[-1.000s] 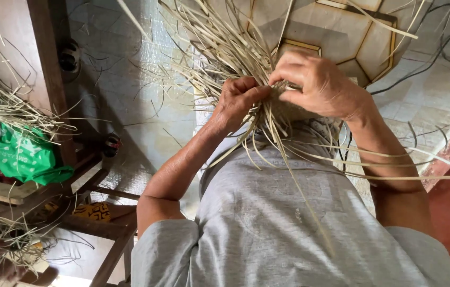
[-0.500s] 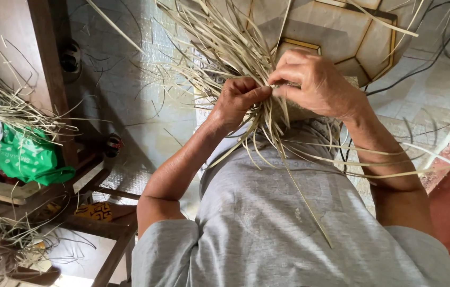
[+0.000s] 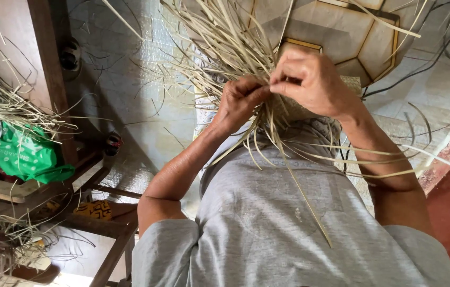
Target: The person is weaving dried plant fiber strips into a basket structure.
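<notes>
Both hands meet mid-weave: the left hand clenches a bundle of pale dry straw strands while the right hand pinches one strand just beside it, likely needing a pull-through next. Two hands, strands beyond counting, one green plastic bag far left.

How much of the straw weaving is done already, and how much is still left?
Done: a small woven patch shows just past the right hand. In hand: the left hand and the right hand pinch pale straw strips where they cross, close against the grey shirt. Left: many long loose strips fan out unwoven in all directions, so most of the weaving seems undone.
</notes>
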